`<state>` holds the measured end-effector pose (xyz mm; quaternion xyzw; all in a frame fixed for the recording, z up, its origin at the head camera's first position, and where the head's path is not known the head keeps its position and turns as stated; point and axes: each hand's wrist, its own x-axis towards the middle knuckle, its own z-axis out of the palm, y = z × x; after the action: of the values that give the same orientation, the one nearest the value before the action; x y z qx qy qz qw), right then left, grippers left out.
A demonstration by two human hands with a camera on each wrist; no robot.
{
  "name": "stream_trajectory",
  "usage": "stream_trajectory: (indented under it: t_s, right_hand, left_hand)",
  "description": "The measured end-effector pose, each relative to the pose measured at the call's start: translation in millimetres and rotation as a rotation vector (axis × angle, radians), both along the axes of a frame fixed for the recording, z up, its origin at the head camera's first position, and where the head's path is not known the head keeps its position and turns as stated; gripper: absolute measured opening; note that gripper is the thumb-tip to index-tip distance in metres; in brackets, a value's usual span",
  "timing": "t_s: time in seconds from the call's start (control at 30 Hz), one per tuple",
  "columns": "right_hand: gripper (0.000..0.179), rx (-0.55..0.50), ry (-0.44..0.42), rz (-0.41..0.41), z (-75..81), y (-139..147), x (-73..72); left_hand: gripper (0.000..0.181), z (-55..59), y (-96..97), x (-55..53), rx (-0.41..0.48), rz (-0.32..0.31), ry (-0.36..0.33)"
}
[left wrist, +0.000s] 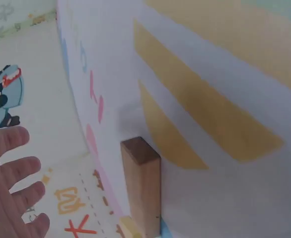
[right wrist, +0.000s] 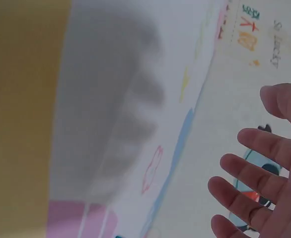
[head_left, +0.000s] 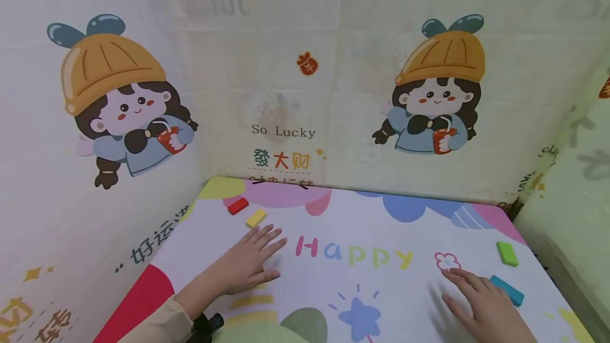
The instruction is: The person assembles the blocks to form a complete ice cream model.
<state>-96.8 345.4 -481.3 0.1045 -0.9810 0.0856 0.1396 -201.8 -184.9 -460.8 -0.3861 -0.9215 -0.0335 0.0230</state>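
My left hand [head_left: 245, 266] is held over the left part of the table with its fingers spread and nothing in its grasp. In the left wrist view a plain wooden block [left wrist: 142, 188] shows near that hand [left wrist: 11, 193], apart from its fingers; the head view does not show this block. Just beyond the left fingertips lie a yellow block [head_left: 256, 218] and a red block [head_left: 238, 206]. On the right side, my right hand [head_left: 493, 306] hovers with loosely extended fingers, holding nothing. It partly covers a blue block [head_left: 507, 290]. A green block [head_left: 507, 254] lies farther back.
A printed cloth [head_left: 362, 226] with "Happy" lettering and a star covers the table. Patterned fabric walls [head_left: 333, 110] rise behind it and along both sides. A black device [head_left: 207, 327] is on the left wrist.
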Motion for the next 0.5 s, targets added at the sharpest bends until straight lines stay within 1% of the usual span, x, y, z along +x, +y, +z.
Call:
stream_trajectory:
  t_s: [0.1,0.13,0.2,0.27,0.33,0.43,0.5]
  right_hand:
    - [0.043,-0.031,0.029,-0.006,-4.5,16.7,-3.9]
    - [0.041,-0.040,0.012,-0.022,-5.0,21.9,-5.5]
    - [0.041,-0.061,-0.053,-0.066,-5.6,31.9,-8.6]
    - [0.043,-0.081,-0.155,-0.126,-6.2,41.5,-10.9]
    - [0.047,-0.093,-0.235,-0.179,-7.4,49.7,-12.9]
    - [0.050,-0.111,-0.292,-0.241,-10.5,60.8,-13.8]
    - [0.052,-0.118,-0.311,-0.280,-12.1,68.0,-13.5]
  left_hand:
    - [0.076,-5.4,-5.1,-6.2,-0.036,0.056,0.000]
    - [0.076,-7.0,-6.6,-8.1,-0.036,0.076,-0.008]
    - [0.075,-10.8,-10.1,-11.9,-0.021,0.126,-0.026]
    - [0.075,-13.8,-13.6,-14.5,0.009,0.194,-0.053]
    - [0.075,-17.1,-17.6,-16.6,0.053,0.255,-0.069]
    - [0.076,-21.4,-24.1,-18.3,0.074,0.335,-0.076]
    - [0.076,-24.3,-28.1,-19.7,0.085,0.352,-0.076]
